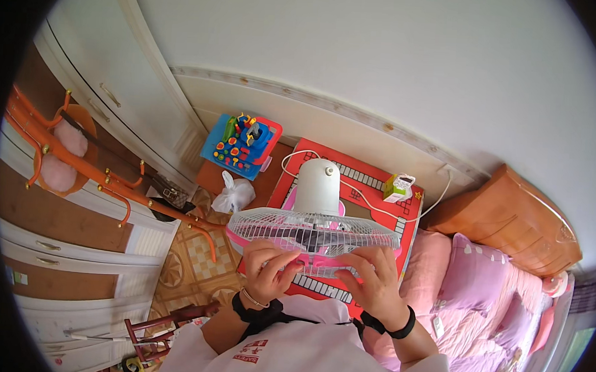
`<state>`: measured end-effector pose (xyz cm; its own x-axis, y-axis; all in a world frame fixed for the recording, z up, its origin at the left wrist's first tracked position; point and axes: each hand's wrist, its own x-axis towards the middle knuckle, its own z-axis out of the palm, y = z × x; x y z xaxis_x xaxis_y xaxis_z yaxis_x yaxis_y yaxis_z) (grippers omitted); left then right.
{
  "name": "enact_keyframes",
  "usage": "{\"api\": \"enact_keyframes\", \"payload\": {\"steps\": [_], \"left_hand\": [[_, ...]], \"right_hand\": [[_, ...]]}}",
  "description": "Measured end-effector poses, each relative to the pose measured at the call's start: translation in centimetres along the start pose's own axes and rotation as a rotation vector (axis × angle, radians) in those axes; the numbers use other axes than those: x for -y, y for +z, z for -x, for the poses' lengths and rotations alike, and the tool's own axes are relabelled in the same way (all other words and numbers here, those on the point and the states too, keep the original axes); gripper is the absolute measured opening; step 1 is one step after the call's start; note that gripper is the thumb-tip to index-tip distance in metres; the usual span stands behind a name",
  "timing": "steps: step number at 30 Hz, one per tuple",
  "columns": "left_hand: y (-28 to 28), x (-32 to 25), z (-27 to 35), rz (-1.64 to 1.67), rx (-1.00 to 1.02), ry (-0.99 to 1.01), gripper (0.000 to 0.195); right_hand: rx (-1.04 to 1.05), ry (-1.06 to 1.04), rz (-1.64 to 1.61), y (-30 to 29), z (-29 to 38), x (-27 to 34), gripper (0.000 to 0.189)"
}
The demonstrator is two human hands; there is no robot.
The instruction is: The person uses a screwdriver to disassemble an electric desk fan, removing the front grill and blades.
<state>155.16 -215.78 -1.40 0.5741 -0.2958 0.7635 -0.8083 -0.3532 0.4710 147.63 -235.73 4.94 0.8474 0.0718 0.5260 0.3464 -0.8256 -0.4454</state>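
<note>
An electric fan with a white motor housing stands on a red table-top with printed black-and-white patterns. Its white wire guard has a pink rim and faces my chest, with dark blades visible through the wires. My left hand pinches the rim left of its top middle, thumb on the near side. My right hand holds the rim on the right in the same way, fingers bent over it. The fan's base is mostly hidden behind the guard.
A white cord runs from the fan towards a wall socket. A small green-and-white box sits at the table's back right. Left are a toy set, a white plastic bag and an orange coat stand. A bed adjoins the right.
</note>
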Motion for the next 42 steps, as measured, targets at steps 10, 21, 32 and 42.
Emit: {"api": "enact_keyframes", "payload": {"steps": [10,21,32,42], "left_hand": [[0.5,-0.4,0.1,-0.051,-0.067,0.084,0.029],[0.7,-0.7,0.2,-0.049,-0.076,0.082,0.033],[3.1,1.4,2.7,-0.08,-0.001,0.098,0.032],[5.7,5.2,3.9,-0.002,0.064,-0.003,0.037]], "right_hand": [[0.111,0.02,0.075,-0.7,-0.8,0.8,0.029],[0.158,0.076,0.121,-1.0,-1.4,2.1,0.029],[0.196,0.07,0.168,1.8,0.6,-0.9,0.022],[0.157,0.127,0.076,7.0,1.8,-4.3,0.026]]}}
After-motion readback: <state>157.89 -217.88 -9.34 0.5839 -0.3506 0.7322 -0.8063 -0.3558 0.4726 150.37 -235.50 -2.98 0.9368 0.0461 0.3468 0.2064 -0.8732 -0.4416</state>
